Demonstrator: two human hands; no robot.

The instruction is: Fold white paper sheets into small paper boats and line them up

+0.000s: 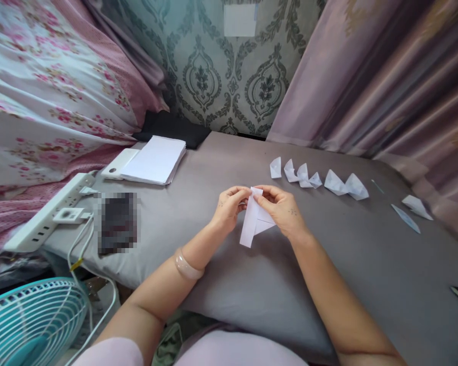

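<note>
A partly folded white paper strip (252, 223) hangs above the grey mattress (229, 284), held by both hands at its top. My left hand (229, 206) pinches the upper left edge with fingers closed. My right hand (280, 208) pinches the upper right corner, fingers curled over the fold. A pale bangle sits on my left wrist. Behind the hands, several small folded white paper pieces (315, 179) lie in a row on the grey surface.
A stack of white paper (154, 160) lies at the back left next to a white device (116, 165). A white power strip (48, 213) and cables run along the left edge. A teal fan (30, 320) stands low left. Paper scraps (410, 211) lie at right.
</note>
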